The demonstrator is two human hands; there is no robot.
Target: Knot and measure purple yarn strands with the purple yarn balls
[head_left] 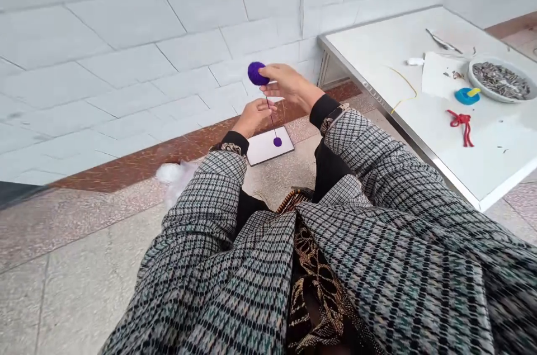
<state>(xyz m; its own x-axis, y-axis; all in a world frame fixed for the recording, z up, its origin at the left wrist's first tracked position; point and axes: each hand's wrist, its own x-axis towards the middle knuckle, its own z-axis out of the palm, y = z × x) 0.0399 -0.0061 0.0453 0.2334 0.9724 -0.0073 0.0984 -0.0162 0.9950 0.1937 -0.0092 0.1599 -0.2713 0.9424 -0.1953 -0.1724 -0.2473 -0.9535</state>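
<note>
My right hand [289, 84] is raised in front of me, its fingers pinched on a round purple crocheted piece [257, 73]. A thin purple yarn strand [271, 116] runs down from it past my left hand [253, 116], whose fingers are closed on the strand. The strand ends at a small purple yarn ball [277, 142] lying on a white board [265, 146] on the floor. Both arms wear checked grey sleeves with black cuffs.
A white table [495, 165] stands at the right with a red yarn piece [462, 123], a blue and yellow item [467, 95], a yellow thread [403, 86], a bowl of seeds [502, 80] and scissors [442, 41]. A white bag [173, 175] lies on the floor by the tiled wall.
</note>
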